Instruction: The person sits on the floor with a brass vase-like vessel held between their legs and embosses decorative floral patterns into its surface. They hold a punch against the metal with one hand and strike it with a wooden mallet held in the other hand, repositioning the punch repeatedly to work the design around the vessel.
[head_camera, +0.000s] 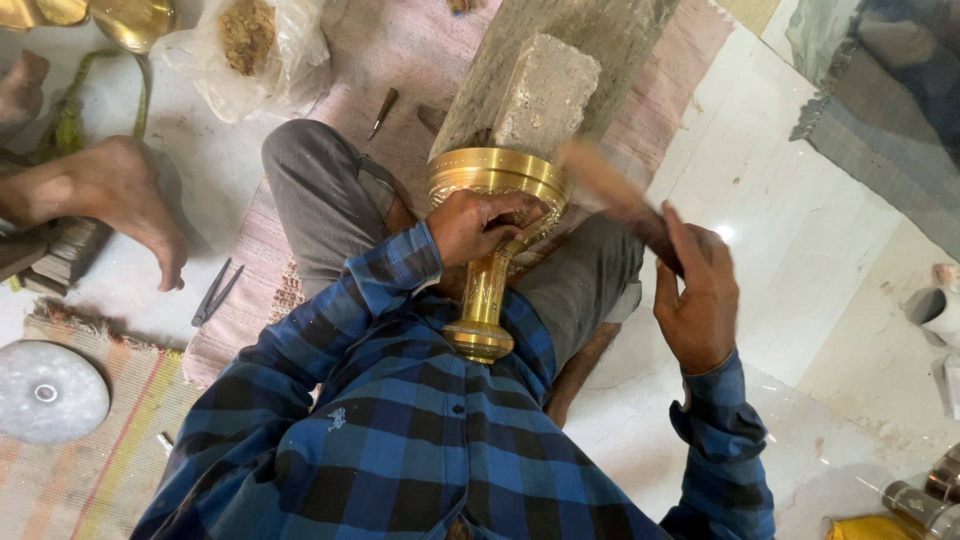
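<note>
At centre frame, nearest the checked shirt, the left hand (480, 222) grips the brass stand (490, 250) propped against the stone block (545, 95), while the right hand (695, 305) clenches a blurred wooden mallet (615, 195); steadier bracing would likely keep blows true.

One brass stand (488, 250) lies in the lap, with two hands (480, 222) on or beside it. Above it sit one grey stone block (545, 95) and one plastic bag (245, 55); left of it, one pair of dividers (215, 293), one round metal disc (48, 392) and two striped mats (90, 480).
</note>
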